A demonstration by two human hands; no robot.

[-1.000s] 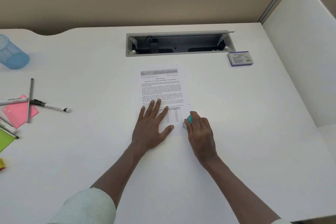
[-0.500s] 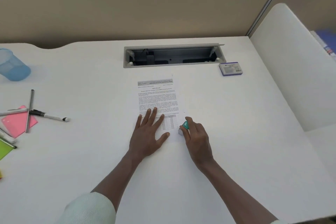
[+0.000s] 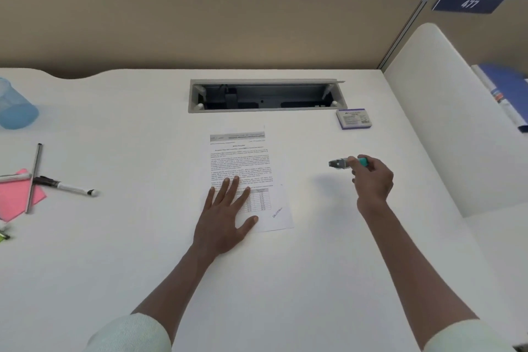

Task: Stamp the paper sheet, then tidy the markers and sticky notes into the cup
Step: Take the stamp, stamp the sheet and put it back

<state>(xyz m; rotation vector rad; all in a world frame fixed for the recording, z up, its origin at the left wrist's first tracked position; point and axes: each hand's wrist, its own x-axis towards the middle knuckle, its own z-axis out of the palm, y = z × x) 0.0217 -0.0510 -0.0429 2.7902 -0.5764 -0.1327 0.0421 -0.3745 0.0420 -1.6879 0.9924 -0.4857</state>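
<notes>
Lifted clear of the paper sheet [image 3: 245,177] since the earlier frame, the stamp [image 3: 347,163] is now held in the air to the sheet's right, long axis roughly level, its printing end pointing left. An impression reading like "DELIVERED" [image 3: 277,212] shows near the sheet's lower right corner, so stamping looks done. Right hand [image 3: 371,180]: fingers closed around the stamp's teal end. Left hand [image 3: 225,214]: flat and open, pressing the sheet's lower part. An ink pad box [image 3: 354,118] lies beyond the right hand, nearer to it than to the left. Markers [image 3: 65,187] and pink sticky notes [image 3: 17,194] lie far left, with the blue cup [image 3: 14,111] beyond them; the left hand is nearer.
</notes>
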